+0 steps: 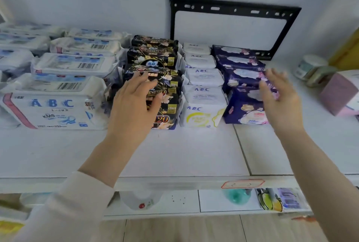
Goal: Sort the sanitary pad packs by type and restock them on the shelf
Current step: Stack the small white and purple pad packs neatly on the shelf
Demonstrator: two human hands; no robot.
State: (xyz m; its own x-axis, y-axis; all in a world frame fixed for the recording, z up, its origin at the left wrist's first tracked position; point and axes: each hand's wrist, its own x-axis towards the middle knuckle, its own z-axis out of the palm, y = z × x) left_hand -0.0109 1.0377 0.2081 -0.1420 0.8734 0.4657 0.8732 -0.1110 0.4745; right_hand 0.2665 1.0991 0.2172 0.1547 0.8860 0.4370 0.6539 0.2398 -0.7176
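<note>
Black packs (153,55) lie under the left hand (134,105), fingers spread flat — right hand (279,97) open-fingered by navy packs (240,105).

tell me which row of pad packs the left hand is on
The black packs with gold floral print: the left hand rests on that row, between the large white ABC packs and the small white ABC packs.

The left grip (134,103) covered much of the front black pack (167,119). The right grip (279,96), blurred, hid part of the dark blue pack (242,109). The pink box (338,94) ran off the right edge. The shelf label (242,184) bore marks, possibly handwriting, too blurred to read.
</note>
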